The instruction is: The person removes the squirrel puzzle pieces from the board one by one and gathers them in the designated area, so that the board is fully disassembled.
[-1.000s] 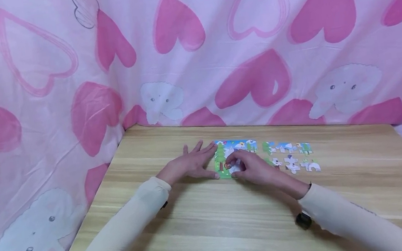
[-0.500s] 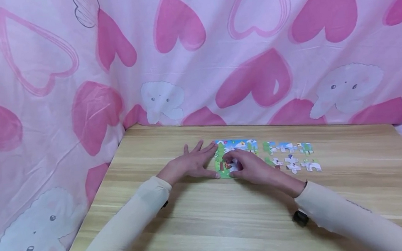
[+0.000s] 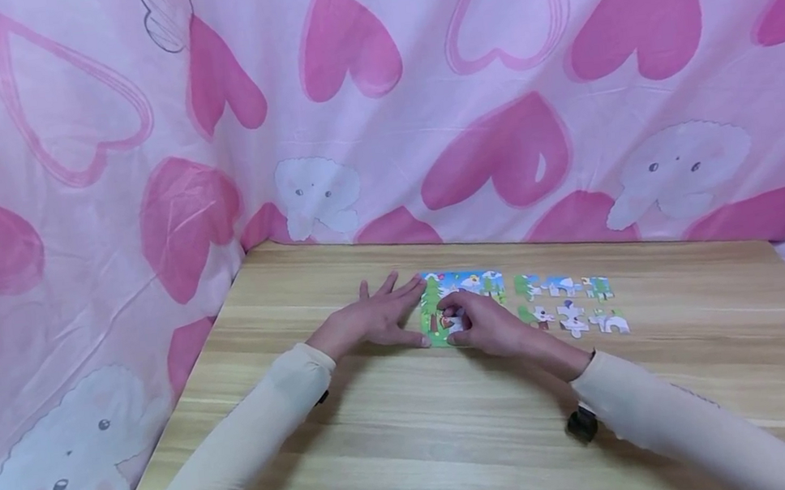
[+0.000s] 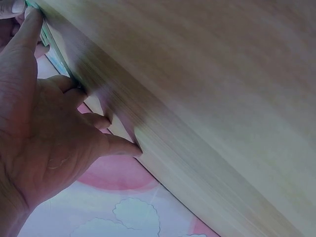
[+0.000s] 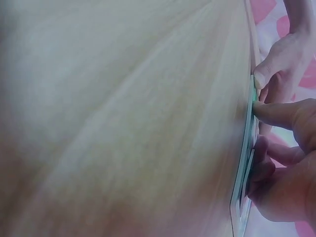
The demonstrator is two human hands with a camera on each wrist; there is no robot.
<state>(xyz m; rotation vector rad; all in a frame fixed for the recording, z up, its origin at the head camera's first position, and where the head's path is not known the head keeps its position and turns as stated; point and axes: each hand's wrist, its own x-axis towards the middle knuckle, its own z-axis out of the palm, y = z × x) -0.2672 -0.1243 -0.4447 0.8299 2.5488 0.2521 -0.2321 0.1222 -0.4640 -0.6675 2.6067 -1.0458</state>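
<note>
A jigsaw puzzle board (image 3: 431, 293) printed with green trees and blue sky lies on the table. My left hand (image 3: 383, 317) rests at its left edge with fingers spread, the thumb touching the lower left corner. Over the lower middle of the board, my right hand (image 3: 486, 325) has curled fingers and pinches a puzzle piece (image 5: 250, 170), seen edge-on and slightly raised in the right wrist view. The right thumb (image 5: 276, 113) presses near the board's front edge. The hand hides much of the puzzle's right half.
To the right of the board, several loose puzzle pieces (image 3: 572, 319) lie in two rows on the wooden table (image 3: 416, 438). A pink curtain (image 3: 364, 134) with hearts hangs along the table's back and left edges.
My right forearm and wrist have shifted slightly left, while the fingers stay over nearly the same spot on the puzzle. My left hand has not moved.
</note>
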